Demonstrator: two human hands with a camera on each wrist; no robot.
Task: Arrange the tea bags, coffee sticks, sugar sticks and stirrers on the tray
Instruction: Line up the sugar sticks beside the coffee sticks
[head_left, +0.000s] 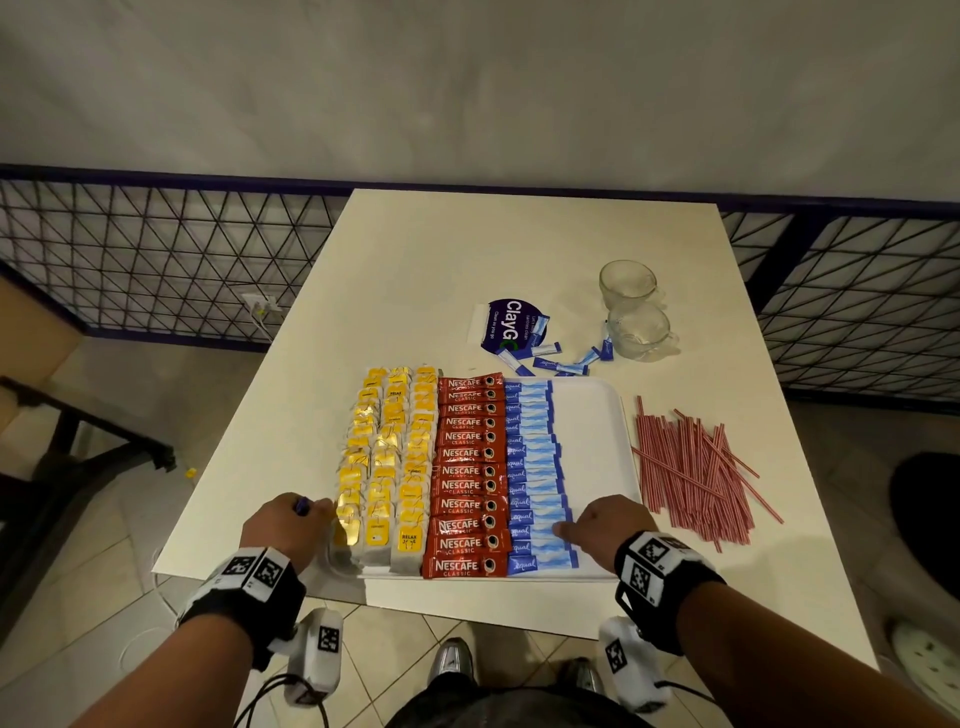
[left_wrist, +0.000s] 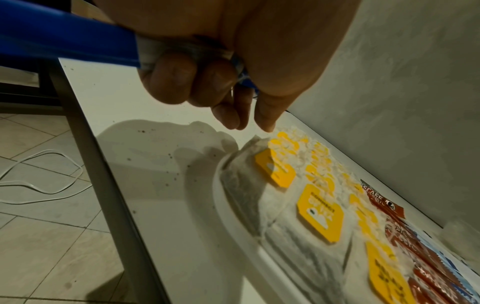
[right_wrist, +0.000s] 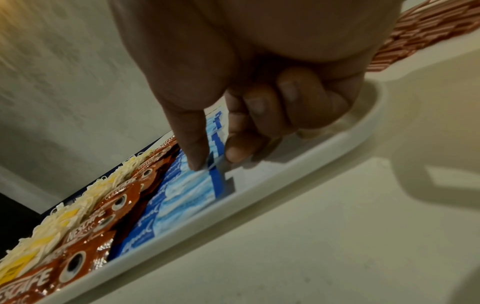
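Observation:
A white tray (head_left: 592, 415) holds three columns of yellow-tagged tea bags (head_left: 384, 467), a column of red coffee sticks (head_left: 467, 467) and a column of blue sugar sticks (head_left: 535, 467); its right strip is bare. My left hand (head_left: 291, 519) hovers by the tray's near left corner, its fingers curled round a bundle of blue sugar sticks (left_wrist: 78, 43). My right hand (head_left: 602, 522) is at the near end of the sugar column, where thumb and forefinger (right_wrist: 214, 159) pinch the end of one sugar stick (right_wrist: 215, 176). Red-striped stirrers (head_left: 691, 467) lie in a heap on the table to the right of the tray.
Loose sugar sticks (head_left: 550, 364) lie behind the tray beside a round purple sticker (head_left: 511, 325). Two glass cups (head_left: 628, 280) stand at the back right. The tray sits near the table's front edge (head_left: 467, 603). A wire fence runs behind the table; a dark frame stands at the left.

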